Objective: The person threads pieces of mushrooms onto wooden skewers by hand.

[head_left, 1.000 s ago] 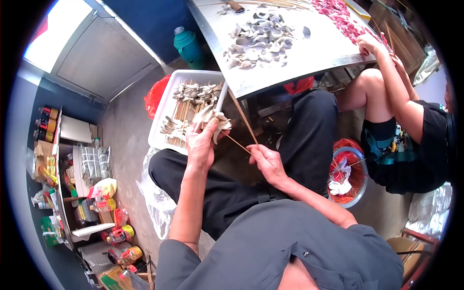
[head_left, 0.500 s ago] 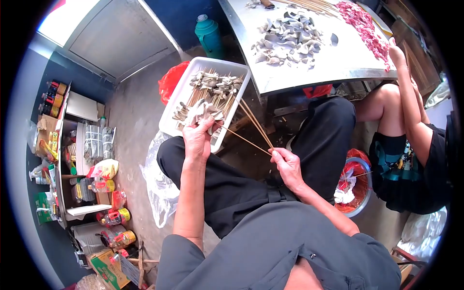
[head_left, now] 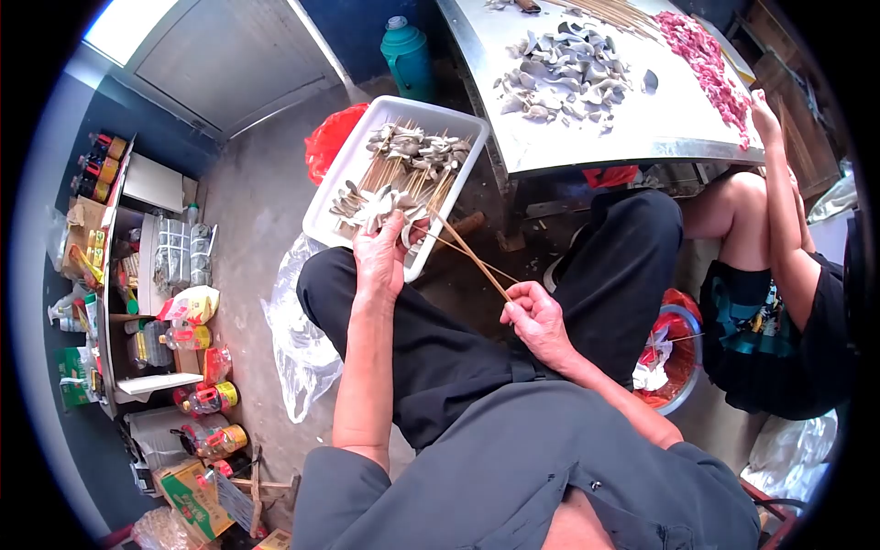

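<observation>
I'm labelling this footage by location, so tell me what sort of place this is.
Probably a small food-preparation room, perhaps behind an eatery: a table bears heaps of gray slices and what looks like red meat, and a white tray holds loaded skewers.

Beyond the right hand (head_left: 536,321), a white worktop (head_left: 550,151) with a metal edge carries a heap of grey slices (head_left: 577,71), red meat-like pieces (head_left: 704,66) to their right and thin sticks (head_left: 616,15) farther off. Just beyond the left hand (head_left: 378,257), a white tray (head_left: 345,163) holds loaded skewers (head_left: 389,170).
</observation>
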`<control>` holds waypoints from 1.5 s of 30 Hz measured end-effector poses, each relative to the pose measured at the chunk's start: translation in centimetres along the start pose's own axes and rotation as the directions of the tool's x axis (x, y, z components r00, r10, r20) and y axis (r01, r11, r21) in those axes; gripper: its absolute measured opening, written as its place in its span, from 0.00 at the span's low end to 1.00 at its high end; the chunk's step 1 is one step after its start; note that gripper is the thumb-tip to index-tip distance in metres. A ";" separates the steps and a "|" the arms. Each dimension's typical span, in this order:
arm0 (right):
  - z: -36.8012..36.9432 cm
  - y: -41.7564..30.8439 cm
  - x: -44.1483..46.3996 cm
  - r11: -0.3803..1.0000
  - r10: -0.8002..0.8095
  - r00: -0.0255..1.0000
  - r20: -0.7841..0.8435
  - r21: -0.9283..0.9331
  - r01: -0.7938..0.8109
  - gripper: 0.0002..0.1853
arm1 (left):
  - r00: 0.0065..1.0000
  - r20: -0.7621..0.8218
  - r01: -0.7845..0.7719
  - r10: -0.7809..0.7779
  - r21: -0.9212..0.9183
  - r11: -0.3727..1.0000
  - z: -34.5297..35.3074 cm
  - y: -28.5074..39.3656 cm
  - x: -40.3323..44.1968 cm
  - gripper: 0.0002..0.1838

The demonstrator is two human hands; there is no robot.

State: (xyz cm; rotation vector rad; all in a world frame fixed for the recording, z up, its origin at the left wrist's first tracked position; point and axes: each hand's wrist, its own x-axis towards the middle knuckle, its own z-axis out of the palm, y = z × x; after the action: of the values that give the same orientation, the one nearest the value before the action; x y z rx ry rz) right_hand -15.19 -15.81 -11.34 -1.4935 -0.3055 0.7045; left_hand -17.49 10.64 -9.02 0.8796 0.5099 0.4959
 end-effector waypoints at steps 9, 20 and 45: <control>-0.2 0.0 0.2 0.991 0.117 0.989 0.092 0.056 -0.122 0.07 | 0.996 -0.043 -0.077 0.078 0.020 0.997 0.0 -0.1 -0.1 0.15; -0.4 0.1 0.3 0.986 0.133 0.987 0.093 0.089 -0.142 0.09 | 0.995 -0.057 -0.080 0.079 -0.022 0.997 -0.2 -0.2 0.1 0.15; -0.6 0.7 0.6 0.987 0.145 0.984 0.102 0.056 -0.151 0.07 | 0.993 -0.027 -0.117 0.117 -0.004 0.993 0.2 0.1 -0.1 0.16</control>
State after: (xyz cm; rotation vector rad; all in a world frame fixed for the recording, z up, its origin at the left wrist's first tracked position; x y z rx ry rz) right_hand -14.55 -15.97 -12.19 -1.4341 -0.2455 0.9003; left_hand -17.45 10.53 -8.83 0.9022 0.4833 0.6162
